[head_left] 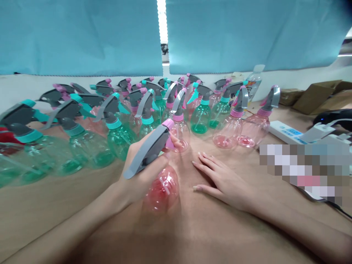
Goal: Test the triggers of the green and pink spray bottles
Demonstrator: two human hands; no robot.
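My left hand [143, 183] is wrapped round the neck of a pink spray bottle [163, 190], below its grey trigger head with a pink nozzle. The nozzle points away from me, and the bottle is tilted; whether its base touches the table is hard to see. My right hand [217, 176] lies on the table to the right of that bottle, fingers stretched out, holding nothing. Just beyond the hands stands a pink spray bottle [180, 134]. Green spray bottles with teal collars, such as a green spray bottle [118, 137], stand left of my left hand.
Many more pink and green spray bottles crowd the back of the brown table [209, 234]. At the right lie a white power strip [286, 132] with plugs and cables, and a cardboard box [313, 97]. A clear drink bottle [254, 86] stands near the blue curtain [247, 33].
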